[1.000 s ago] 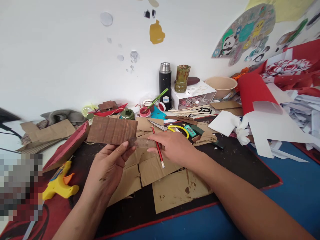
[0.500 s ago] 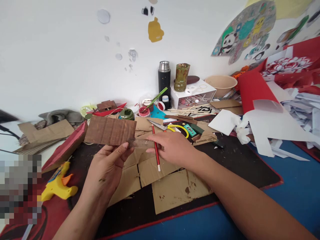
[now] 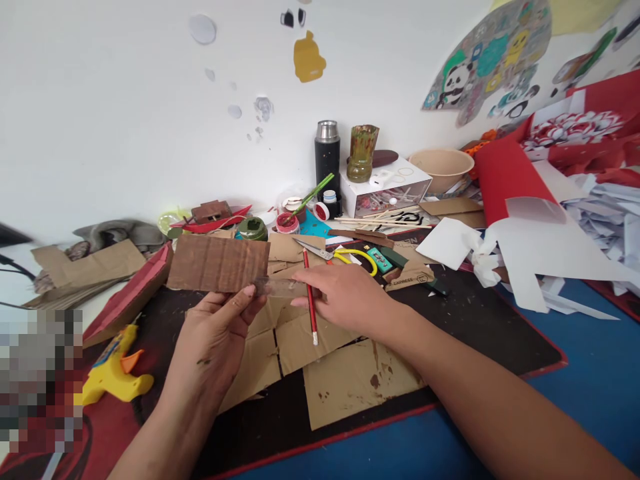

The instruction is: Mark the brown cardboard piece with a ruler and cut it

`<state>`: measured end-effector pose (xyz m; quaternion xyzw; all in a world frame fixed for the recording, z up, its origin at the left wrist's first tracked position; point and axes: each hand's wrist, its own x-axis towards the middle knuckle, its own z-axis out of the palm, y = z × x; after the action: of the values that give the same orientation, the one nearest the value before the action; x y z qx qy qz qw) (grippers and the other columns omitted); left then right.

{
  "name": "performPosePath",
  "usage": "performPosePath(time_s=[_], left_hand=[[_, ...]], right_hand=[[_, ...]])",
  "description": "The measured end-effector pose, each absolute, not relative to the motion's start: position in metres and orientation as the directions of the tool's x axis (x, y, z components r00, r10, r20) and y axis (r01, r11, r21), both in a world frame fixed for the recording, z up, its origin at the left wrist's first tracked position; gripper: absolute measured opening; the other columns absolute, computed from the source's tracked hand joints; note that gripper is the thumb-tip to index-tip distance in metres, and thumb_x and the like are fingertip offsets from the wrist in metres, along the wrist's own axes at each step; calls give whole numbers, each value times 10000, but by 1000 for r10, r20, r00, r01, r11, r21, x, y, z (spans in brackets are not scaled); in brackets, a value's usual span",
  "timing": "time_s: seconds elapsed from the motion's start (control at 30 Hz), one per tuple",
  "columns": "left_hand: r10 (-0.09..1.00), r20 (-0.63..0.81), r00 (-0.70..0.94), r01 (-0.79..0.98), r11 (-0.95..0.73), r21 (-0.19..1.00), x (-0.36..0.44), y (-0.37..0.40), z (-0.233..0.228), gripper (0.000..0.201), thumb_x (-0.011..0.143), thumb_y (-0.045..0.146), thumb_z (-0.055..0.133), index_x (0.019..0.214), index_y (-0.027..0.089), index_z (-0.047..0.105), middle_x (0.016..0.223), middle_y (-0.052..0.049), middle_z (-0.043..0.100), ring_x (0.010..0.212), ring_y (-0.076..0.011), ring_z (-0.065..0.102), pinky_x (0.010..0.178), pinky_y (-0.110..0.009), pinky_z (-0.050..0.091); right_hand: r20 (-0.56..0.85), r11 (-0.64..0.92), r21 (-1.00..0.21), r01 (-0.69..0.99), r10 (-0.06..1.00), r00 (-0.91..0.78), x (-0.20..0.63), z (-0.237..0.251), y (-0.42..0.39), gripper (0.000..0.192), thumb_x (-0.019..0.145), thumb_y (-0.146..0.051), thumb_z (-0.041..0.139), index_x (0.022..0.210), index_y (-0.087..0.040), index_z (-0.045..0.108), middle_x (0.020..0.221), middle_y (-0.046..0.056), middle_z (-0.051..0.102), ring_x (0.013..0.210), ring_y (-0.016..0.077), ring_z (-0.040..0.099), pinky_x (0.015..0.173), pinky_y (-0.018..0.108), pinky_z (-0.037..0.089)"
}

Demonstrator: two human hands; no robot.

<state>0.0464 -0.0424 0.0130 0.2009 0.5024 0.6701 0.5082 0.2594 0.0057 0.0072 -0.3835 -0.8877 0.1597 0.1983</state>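
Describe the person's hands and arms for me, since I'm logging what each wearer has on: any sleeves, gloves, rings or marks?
Both forearms are bare to the picture's edge: no sleeves show. The left hand and right hand wear no gloves, rings, watch or bands. The left hand has small dark smears on its back and fingers, like paint. Its nails are short and unpainted.

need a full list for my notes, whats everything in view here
painted cardboard piece: 1, brown, held up left of centre
clear ruler: 1, between both hands
pencil: 1, red, in right hand
flat cardboard: several, tan, on black mat
glue gun: 1, yellow, left
scissors: 1, yellow handles, centre
flask: 1, black, by wall
bowl: 1, beige, right rear
paper scraps: many, white, right
left hand: grips cardboard piece
right hand: grips pencil, touches ruler
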Motion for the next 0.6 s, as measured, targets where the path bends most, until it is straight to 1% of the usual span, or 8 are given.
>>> performPosePath(time_s=[0.23,0.4,0.6], left_hand=[[882,-235,-408,-475,15,880,47,-42,14,528,352,245,1152,764,171,831,881,-11,821,798,-138,752,673,-198,694],[874,-250,-418,-482,20,876,49,-41,15,538,298,243,1155,701,176,804,851,-8,808,785,-140,751,663,-200,691],[879,-245,-408,-471,28,882,49,-41,15,534,327,256,1155,737,168,824,870,-19,821,799,-148,764,677,-202,691]], right_hand=[[232,649,-436,623,750,-619,260,7,5,390,1110,-467,746,1434,-251,768,1269,105,858,1099,306,798,851,391,553],[245,654,-430,622,748,-617,260,6,6,386,1111,-476,741,1426,-257,775,1254,104,860,1089,300,800,849,385,547],[249,652,-439,619,749,-613,260,6,6,385,1094,-491,767,1401,-260,797,1186,101,867,1073,295,800,848,379,531]])
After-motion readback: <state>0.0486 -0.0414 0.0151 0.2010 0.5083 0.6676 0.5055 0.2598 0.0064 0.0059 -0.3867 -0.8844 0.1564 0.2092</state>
